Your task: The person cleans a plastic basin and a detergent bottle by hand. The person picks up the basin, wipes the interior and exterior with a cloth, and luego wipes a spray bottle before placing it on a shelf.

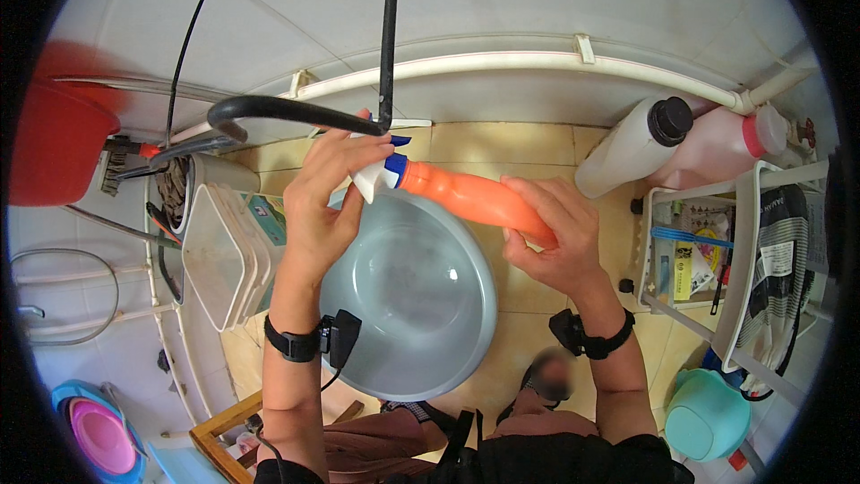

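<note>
Between my hands an orange plastic spray bottle [463, 193] lies nearly sideways above a large grey-blue basin. My left hand [326, 195] grips its white and blue trigger head [378, 175], with the fingers partly behind a black metal bar. My right hand [561, 228] holds the rounded bottom end of the bottle between thumb and fingers. Beneath, the basin [480, 343] stands on the floor; its inside looks pale and shiny, and I cannot tell whether it holds water.
A black metal bar [388, 33] hangs down close to my left hand. White plastic bins [222, 262] stand at left, below a red bucket [60, 141]. Two large jugs, one a white bottle [621, 148], and a shelf rack [732, 336] line the right. A turquoise tub [705, 417] sits lower right.
</note>
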Available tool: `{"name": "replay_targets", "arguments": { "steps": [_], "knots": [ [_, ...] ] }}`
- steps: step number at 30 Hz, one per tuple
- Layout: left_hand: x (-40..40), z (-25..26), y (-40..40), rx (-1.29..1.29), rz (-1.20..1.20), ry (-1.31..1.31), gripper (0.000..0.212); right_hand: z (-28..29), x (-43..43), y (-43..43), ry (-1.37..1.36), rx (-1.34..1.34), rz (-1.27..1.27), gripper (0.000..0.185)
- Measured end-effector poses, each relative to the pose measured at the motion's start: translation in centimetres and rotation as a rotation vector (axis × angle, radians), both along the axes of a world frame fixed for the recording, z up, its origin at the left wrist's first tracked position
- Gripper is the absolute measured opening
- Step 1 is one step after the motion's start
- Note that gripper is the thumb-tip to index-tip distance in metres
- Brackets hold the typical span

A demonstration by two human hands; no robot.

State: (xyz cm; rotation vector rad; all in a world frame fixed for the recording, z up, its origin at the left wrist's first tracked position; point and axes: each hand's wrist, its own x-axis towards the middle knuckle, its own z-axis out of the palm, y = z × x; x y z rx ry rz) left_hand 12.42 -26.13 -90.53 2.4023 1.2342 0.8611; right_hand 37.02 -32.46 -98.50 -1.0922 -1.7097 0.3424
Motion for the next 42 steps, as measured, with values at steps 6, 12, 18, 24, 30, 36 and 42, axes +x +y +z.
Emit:
{"name": "replay_targets", "arguments": {
  "steps": [6, 12, 18, 24, 30, 36, 42],
  "knots": [
    [-0.6, -0.2, -0.1, 0.117, -0.073, 0.067, 0.048, 0.2, 0.2, -0.6, 0.199, -0.295, 0.155, 0.042],
    [-0.5, -0.1, -0.6, 0.002, -0.144, 0.025, 0.049, -0.5, 1.3, -0.7, 0.615, -0.744, 0.387, 0.041],
    [-0.3, -0.3, -0.5, 0.045, -0.172, 0.122, 0.046, -1.3, 1.9, -0.4, 0.589, -0.749, 0.441, 0.039],
    [-0.1, -0.1, -0.4, 0.123, -0.213, 0.124, 0.042, -1.4, 1.8, -0.4, 0.61, -0.725, 0.469, 0.038],
    [0.2, 0.3, -0.7, 0.092, -0.29, 0.171, 0.035, -3.7, 2.2, 0.1, 0.895, -0.97, 0.779, 0.036],
    [-0.9, 0.1, -0.6, -0.005, -0.269, 0.272, 0.032, -4.2, 1.2, 0.5, 0.846, -0.936, 0.753, 0.036],
    [-0.3, 0.7, -1.0, -0.031, -0.111, 0.017, 0.036, -2.6, 0.4, 0.6, 0.586, -0.662, 0.502, 0.033]
  ]
}}
